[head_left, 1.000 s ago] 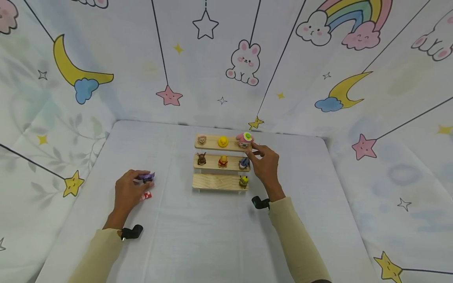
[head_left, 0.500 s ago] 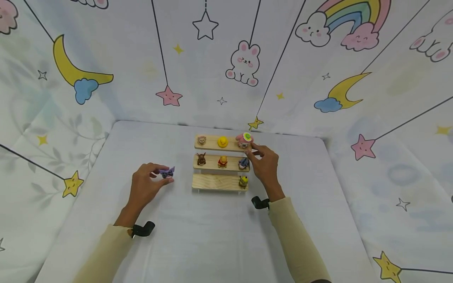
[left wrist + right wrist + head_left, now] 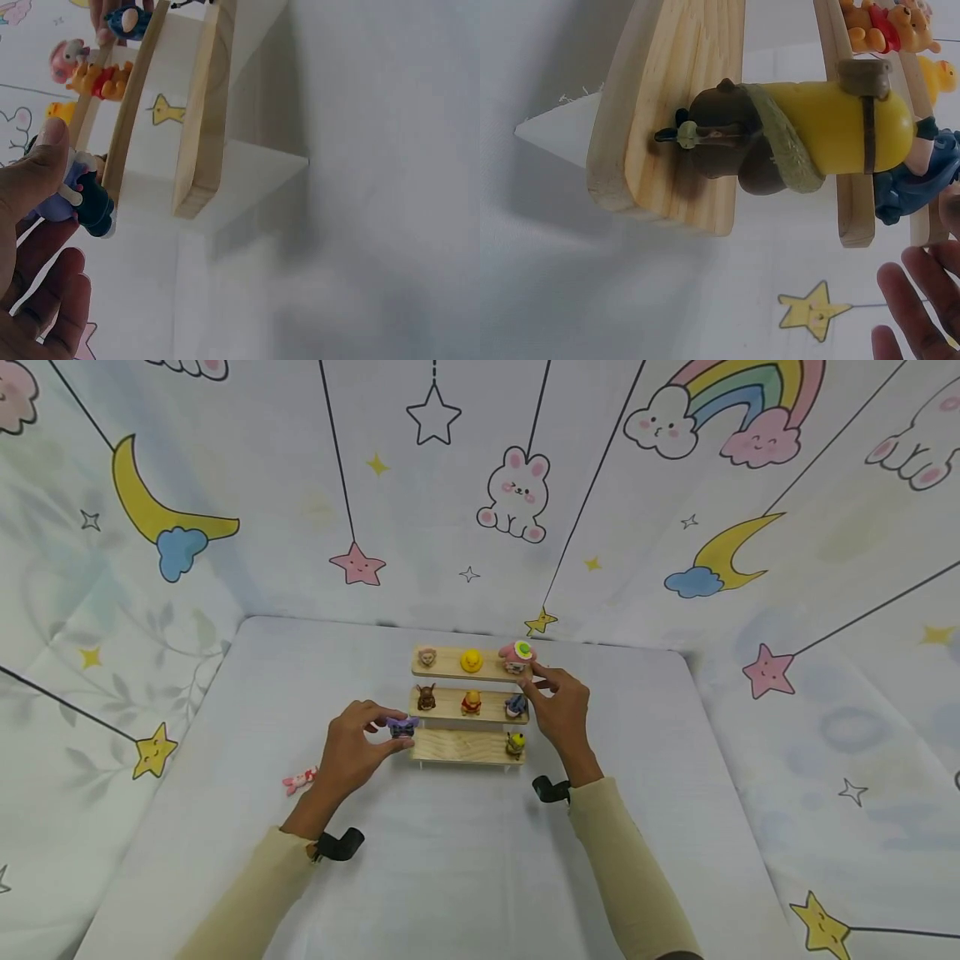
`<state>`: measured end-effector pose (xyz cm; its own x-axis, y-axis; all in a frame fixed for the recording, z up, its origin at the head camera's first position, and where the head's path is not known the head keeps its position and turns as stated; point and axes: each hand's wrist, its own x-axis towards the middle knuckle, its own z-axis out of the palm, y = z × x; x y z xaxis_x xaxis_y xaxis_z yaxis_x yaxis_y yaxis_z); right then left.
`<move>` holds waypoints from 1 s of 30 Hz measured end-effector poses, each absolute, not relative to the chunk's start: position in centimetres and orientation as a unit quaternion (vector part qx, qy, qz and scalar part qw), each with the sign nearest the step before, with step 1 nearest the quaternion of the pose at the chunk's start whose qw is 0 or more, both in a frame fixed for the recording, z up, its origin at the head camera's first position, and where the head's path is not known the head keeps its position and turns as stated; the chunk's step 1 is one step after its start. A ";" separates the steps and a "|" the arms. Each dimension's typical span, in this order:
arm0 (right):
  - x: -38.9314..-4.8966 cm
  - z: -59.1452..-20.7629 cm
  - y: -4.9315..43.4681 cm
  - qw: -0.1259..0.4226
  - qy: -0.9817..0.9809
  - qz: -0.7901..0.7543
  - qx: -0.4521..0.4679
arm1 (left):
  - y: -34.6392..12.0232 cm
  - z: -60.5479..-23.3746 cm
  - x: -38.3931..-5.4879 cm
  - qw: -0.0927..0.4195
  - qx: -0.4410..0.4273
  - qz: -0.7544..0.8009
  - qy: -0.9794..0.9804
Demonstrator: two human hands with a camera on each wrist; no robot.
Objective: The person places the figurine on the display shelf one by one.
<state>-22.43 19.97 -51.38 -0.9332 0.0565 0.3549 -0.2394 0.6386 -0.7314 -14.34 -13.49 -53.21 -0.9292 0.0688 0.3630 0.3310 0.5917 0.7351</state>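
My left hand [image 3: 351,747] pinches a small purple and dark figurine [image 3: 402,727] between thumb and fingers, just off the left end of the three-tier wooden display shelf [image 3: 453,746]. In the left wrist view the purple figurine [image 3: 56,202] shows side-on, close to the planks. My right hand [image 3: 564,706] holds the right end of the top plank with thumb and finger, beside a pink-hooded figurine [image 3: 517,657]. A yellow minion figurine [image 3: 817,127] stands at the right end of the lowest plank.
On the middle plank stand a brown long-eared figurine [image 3: 426,697], a Winnie the Pooh figurine [image 3: 471,702] and a blue donkey figurine [image 3: 516,705]. The top plank also bears a yellow chick [image 3: 471,661] and a tan-faced figurine [image 3: 427,657]. A pink-and-white figurine [image 3: 300,780] lies on the white table.
My left hand has carried the purple figurine rightward from the table's left side to the shelf's left end, uncovering the pink-and-white figurine. My right hand has stayed in place.
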 end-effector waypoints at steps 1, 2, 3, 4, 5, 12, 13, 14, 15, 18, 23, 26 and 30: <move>-22.4 -51.4 20.0 0.175 -0.888 0.422 0.050 | -13.2 -53.2 -14.4 0.148 -0.116 -0.441 -0.878; -22.5 -51.4 20.0 0.174 -0.888 0.423 0.050 | -12.8 -53.2 -14.4 0.147 -0.119 -0.444 -0.876; -22.5 -51.4 20.0 0.174 -0.888 0.423 0.049 | -12.5 -53.2 -14.4 0.148 -0.122 -0.446 -0.874; -22.5 -51.4 20.0 0.173 -0.889 0.422 0.047 | -12.1 -53.3 -14.4 0.150 -0.126 -0.448 -0.872; -22.5 -51.4 20.0 0.172 -0.889 0.421 0.046 | -11.8 -53.4 -14.5 0.152 -0.131 -0.451 -0.870; -22.5 -51.5 20.0 0.173 -0.889 0.422 0.044 | -9.5 -54.0 -14.5 0.157 -0.144 -0.465 -0.859; -22.5 -51.4 20.0 0.174 -0.888 0.423 0.045 | -9.2 -54.1 -14.5 0.154 -0.140 -0.468 -0.859; -22.5 -51.5 20.0 0.175 -0.888 0.423 0.046 | -8.9 -54.3 -14.5 0.152 -0.137 -0.471 -0.858; -22.5 -51.4 19.9 0.175 -0.888 0.424 0.046 | -8.6 -54.4 -14.4 0.150 -0.134 -0.474 -0.857; -22.5 -51.4 19.9 0.175 -0.887 0.424 0.045 | -7.7 -54.8 -14.5 0.146 -0.131 -0.477 -0.857; -22.5 -51.4 19.9 0.171 -0.887 0.428 0.041 | -6.2 -55.7 -14.5 0.147 -0.135 -0.476 -0.857; -22.4 -51.4 19.8 0.167 -0.887 0.430 0.038 | -5.3 -56.2 -14.4 0.150 -0.133 -0.467 -0.861; -22.4 -51.3 19.8 0.169 -0.887 0.429 0.038 | -4.4 -56.7 -14.2 0.162 -0.135 -0.454 -0.866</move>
